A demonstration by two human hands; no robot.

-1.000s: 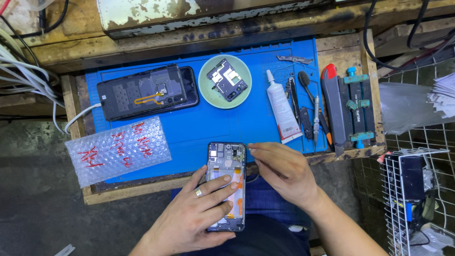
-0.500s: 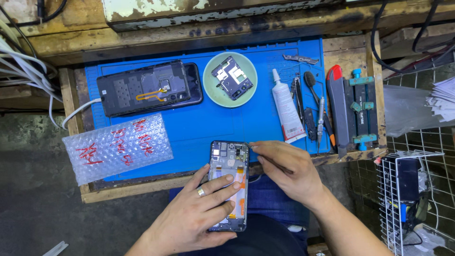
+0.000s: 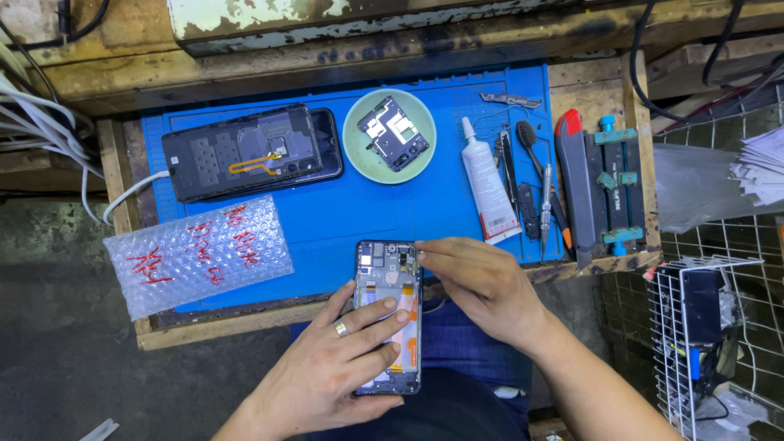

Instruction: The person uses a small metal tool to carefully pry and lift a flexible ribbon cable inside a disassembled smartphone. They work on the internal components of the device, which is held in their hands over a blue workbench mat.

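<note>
The left hand (image 3: 327,376) grips an opened phone (image 3: 389,314), back cover off, while right hand (image 3: 482,286) fingertips pinch at its 12 o'clock end, a removed inner plate (image 3: 394,133) lying in the green dish (image 3: 356,159).

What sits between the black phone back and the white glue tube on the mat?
A round green dish holding a small dark circuit part, seen in the head view.

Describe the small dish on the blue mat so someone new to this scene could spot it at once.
Start at the blue mat covering the wooden bench. Near its far edge, between the opened black phone and the white tube, sits the pale green round dish. It is the only round thing there, and it holds a dark circuit part.
</note>
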